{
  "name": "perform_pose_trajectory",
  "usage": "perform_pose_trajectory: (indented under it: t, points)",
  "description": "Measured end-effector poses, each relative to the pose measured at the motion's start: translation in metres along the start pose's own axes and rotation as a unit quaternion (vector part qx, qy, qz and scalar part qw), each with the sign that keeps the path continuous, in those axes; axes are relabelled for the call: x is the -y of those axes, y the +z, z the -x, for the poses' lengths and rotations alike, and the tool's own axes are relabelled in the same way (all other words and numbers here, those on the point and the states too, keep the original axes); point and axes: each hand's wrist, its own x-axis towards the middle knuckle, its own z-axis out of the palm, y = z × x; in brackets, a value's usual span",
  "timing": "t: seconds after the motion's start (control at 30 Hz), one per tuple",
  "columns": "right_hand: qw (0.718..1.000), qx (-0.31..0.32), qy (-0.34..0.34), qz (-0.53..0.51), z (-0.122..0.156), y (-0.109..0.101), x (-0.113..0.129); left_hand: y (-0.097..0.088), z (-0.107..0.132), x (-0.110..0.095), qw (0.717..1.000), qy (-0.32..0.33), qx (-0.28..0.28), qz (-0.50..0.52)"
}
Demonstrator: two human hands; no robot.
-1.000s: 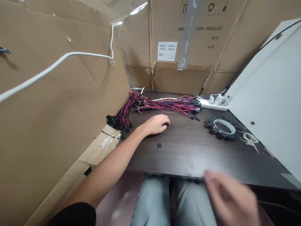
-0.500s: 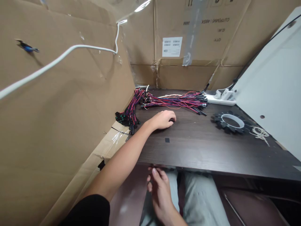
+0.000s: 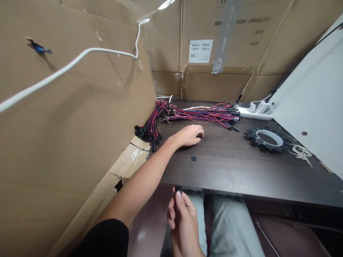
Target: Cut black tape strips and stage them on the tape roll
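Note:
My left hand (image 3: 190, 135) rests on the dark tabletop (image 3: 230, 164) with its fingers curled. Something dark shows beneath the fingertips, too hidden to make out. Below the table's front edge, my right hand (image 3: 184, 221) pinches a small black piece of tape (image 3: 178, 190) between thumb and forefinger. A similar black square (image 3: 193, 158) lies flat on the table, just nearer me than my left hand. Beyond that hand lies a bundle of red and black wires (image 3: 203, 113), and a second bundle (image 3: 152, 121) with black ends sits to the left.
To the right lies a white ring (image 3: 280, 141) with black pieces standing out around it, beside a tangle of pale cord (image 3: 301, 152). A white power strip (image 3: 257, 113) is at the back. Cardboard walls (image 3: 107, 92) and a white panel (image 3: 316, 89) enclose the table.
The right hand has risen slightly, and the black piece at its fingertips now shows clearly. My left hand keeps its place on the table. The view has shifted a little.

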Motion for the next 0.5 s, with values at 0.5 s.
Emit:
perform_pose_trajectory:
  t: [0.5]
  points:
    - [0.862, -0.333, -0.378, 0.056, 0.019, -0.132, 0.161, -0.004, -0.006, -0.001, 1.000, -0.009, 0.009, -0.003]
